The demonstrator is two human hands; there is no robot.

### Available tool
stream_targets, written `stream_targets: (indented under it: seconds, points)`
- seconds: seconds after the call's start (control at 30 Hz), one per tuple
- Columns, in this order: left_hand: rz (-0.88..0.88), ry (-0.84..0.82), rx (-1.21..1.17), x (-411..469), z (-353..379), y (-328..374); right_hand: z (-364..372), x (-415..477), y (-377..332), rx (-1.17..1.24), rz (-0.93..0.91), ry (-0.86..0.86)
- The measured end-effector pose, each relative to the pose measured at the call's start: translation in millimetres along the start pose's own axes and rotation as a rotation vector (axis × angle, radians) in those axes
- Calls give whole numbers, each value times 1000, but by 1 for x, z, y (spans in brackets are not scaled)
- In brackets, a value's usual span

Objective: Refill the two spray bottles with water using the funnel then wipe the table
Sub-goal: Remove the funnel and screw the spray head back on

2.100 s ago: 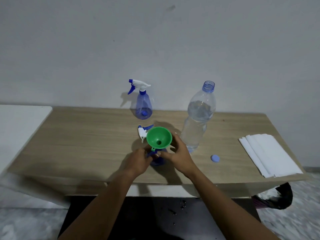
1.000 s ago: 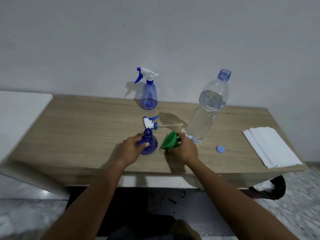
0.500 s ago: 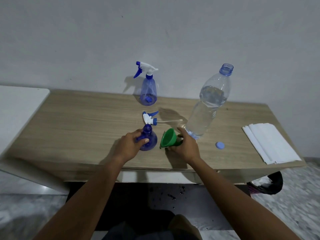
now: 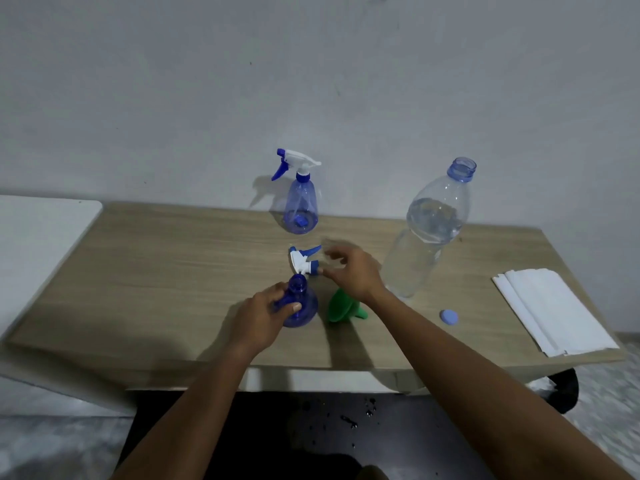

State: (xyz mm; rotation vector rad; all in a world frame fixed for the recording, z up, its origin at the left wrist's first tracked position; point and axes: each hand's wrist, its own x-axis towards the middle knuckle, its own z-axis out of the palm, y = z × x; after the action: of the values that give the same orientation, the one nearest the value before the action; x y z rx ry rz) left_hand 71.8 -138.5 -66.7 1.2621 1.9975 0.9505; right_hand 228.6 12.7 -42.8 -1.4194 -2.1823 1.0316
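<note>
From my remote seat, my left hand (image 4: 263,317) has its fingers and thumb curled round the open spray bottle (image 4: 299,306), which stands upright near the front middle of the table (image 4: 156,271). At its 12 o'clock lies the loose trigger head (image 4: 303,263), and my right hand (image 4: 353,271) is at the head's collar. Those fingers are smeared by motion, so I cannot tell whether they pinch it or only brush it. The funnel (image 4: 341,308) lies on its side at the bottle's 3 o'clock, right under my right wrist. I judge that the first hazard: dragging the wrist back could sweep it towards the table edge. The uncapped water bottle (image 4: 429,230) stands at 2 o'clock, just beside my right forearm, with its cap (image 4: 449,318) out past the funnel. A careless swing of the arm would tip it and flood the folded white cloth (image 4: 550,313) at far 3 o'clock. If the head goes on crooked, the thread may bind and leak. The second spray bottle (image 4: 301,202), far 12 o'clock, looks nearly empty, with its head on.
</note>
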Motion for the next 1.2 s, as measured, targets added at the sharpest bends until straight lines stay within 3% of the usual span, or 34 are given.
stream_targets:
  seconds: [0.27, 0.67, 0.97, 1.2]
  points:
    - [8, 1, -20, 10, -6, -11, 23, 58, 6, -210, 33, -151]
    - [5, -33, -59, 19, -9, -12, 30, 72, 11, -264, 1, -251]
    - [24, -53, -49, 16, -11, -12, -17, 43, -31, 49, -200, -93]
    - [-12, -78, -38, 16, -13, -11, -67, -4, -93, 465, -365, -92]
